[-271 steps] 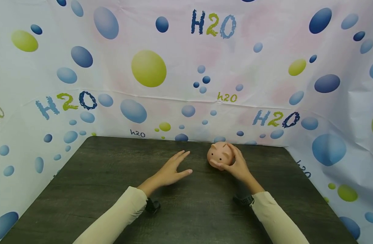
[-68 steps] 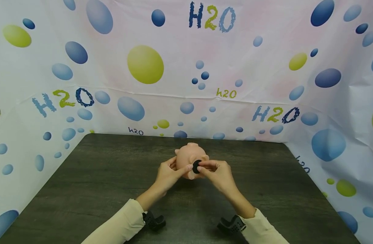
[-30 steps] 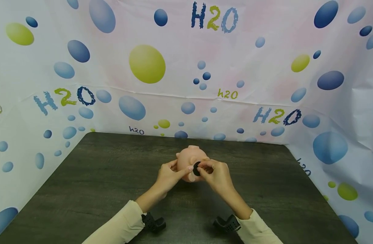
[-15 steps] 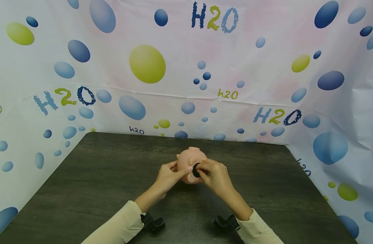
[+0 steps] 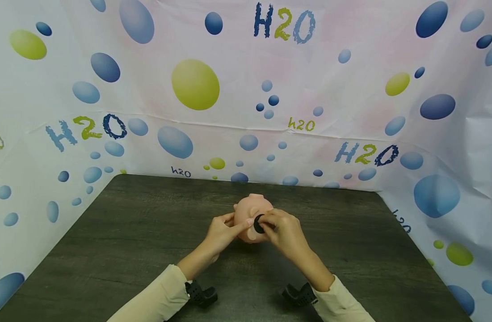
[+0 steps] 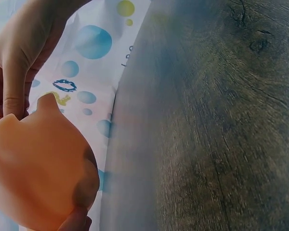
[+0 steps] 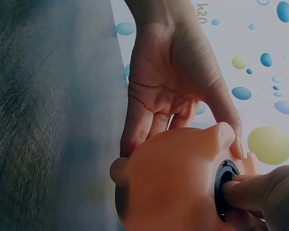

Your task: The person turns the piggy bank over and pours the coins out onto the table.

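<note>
A smooth, rounded, peach-coloured piggy bank (image 5: 244, 212) is at the middle of the dark, wood-grained table (image 5: 121, 237), its underside turned toward the person, though whether it touches the tabletop I cannot tell. The left hand (image 5: 221, 231) is clamped round its side, thumb in front and fingers behind, while the right hand (image 5: 287, 231) pinches the middle of a round, black, ring-edged disc (image 5: 257, 225) at the underside. The piggy bank's contents are hidden; behind it hangs a creased white sheet (image 5: 237, 53) printed with blue and lime ovals.
</note>
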`<state>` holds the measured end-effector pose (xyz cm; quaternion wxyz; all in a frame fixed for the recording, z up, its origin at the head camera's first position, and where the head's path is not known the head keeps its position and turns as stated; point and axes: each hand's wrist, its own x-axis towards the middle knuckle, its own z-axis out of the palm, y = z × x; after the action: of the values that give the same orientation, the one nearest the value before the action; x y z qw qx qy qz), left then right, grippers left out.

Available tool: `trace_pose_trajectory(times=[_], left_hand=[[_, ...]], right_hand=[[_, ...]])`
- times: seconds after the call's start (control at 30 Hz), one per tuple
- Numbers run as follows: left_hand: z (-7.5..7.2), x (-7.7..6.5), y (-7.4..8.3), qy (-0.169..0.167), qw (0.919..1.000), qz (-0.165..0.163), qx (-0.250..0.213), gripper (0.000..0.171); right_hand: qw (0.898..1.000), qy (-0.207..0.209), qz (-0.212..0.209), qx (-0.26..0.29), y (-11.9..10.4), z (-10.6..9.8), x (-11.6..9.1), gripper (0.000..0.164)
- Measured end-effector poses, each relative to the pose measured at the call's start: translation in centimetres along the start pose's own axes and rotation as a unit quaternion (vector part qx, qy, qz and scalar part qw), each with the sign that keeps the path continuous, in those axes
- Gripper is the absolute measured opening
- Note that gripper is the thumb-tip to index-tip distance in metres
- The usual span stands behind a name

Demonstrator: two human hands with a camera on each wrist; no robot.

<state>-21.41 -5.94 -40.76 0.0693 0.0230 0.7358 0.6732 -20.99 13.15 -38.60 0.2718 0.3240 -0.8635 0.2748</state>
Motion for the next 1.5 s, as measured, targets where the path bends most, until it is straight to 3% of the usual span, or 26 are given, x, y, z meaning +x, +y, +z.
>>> trace_pose_trajectory(times=[0.23,0.63,0.9,1.23,1.5], left_hand=[[0.0,-1.4,1.8,-0.009,0.9999,0.003,-0.007,0.056],[-0.2,0.5,-1.0,-0.003,1.0,0.0,-0.006,0.064],[-0.2,0.8,-1.0,-0.006,0.9999,-0.006,-0.012,0.067],[-0.3,0.8,-0.7,-0.011,0.9994,-0.011,-0.031,0.065],[-0.8,0.7,-0.9,-0.008,0.9992,-0.012,-0.038,0.067]], right_hand=[[1.0,0.0,-0.011,-0.014,-0.1,0.1,-0.1,0.013],[1.0,0.01,0.002,-0.007,-0.4,0.2,-0.1,0.013],[0.999,0.035,0.002,0.005,-0.3,0.1,0.0,0.015],[0.996,0.052,0.034,0.065,0.0,-1.2,0.2,0.012],[0.993,0.081,0.063,0.053,1.5,-2.5,0.2,0.01]])
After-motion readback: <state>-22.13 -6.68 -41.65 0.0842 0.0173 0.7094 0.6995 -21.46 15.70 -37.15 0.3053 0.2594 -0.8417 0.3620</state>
